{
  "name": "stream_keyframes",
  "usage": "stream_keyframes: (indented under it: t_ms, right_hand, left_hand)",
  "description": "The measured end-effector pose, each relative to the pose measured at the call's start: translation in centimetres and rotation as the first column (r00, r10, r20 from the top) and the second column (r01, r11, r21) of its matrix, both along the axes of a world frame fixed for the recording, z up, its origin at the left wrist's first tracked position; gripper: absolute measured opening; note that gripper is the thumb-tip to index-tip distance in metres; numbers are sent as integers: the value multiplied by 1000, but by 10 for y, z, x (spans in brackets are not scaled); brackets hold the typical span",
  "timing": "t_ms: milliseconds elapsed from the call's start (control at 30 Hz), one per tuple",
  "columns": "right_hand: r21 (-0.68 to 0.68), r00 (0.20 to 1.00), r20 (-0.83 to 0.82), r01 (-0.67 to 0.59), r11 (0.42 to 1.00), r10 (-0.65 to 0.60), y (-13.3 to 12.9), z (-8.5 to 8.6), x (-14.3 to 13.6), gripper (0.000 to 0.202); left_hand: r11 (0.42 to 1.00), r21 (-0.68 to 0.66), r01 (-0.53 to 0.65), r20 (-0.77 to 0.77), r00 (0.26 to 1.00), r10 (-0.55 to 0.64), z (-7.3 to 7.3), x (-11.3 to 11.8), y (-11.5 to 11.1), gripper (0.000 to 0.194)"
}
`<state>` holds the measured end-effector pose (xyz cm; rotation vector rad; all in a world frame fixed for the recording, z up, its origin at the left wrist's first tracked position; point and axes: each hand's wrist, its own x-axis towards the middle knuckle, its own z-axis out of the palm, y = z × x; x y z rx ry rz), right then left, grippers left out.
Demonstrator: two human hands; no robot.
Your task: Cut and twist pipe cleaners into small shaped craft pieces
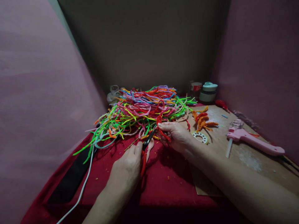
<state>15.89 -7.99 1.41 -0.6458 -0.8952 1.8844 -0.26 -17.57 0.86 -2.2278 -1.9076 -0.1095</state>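
Note:
My left hand (130, 160) is closed round the red handles of black-jawed pliers (149, 140). Their tip reaches a bent red pipe cleaner piece (159, 119), though whether the jaws touch it I cannot tell. Thumb and fingers of my right hand (171, 130) pinch that red piece in front of the pile. Behind both hands lies a large heap of many-coloured pipe cleaners (144, 105). A small pale pink object (150, 145) rests on the cloth beside the pliers.
The red cloth (173, 183) bears a dark flat object (70, 177) with a white cable (85, 183). Right, a brown board (235, 165) holds a pink glue gun (254, 140), a white ring (200, 137) and orange pieces (204, 121). Behind stands a mint-lidded jar (208, 91).

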Motion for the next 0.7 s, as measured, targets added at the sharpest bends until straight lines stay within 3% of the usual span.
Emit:
stream_keyframes:
  t_ms: [400,700]
  right_hand:
    - [-52,996,31,83,995,-82,-4,6,-1,18]
    - [-10,995,67,77,997,-76,-4,5,0,21]
  left_hand:
    - [997,-31,-64,-167,984,58,11,6,-3,40]
    - [999,-44,-31,-156,987,24,15,2,-3,40]
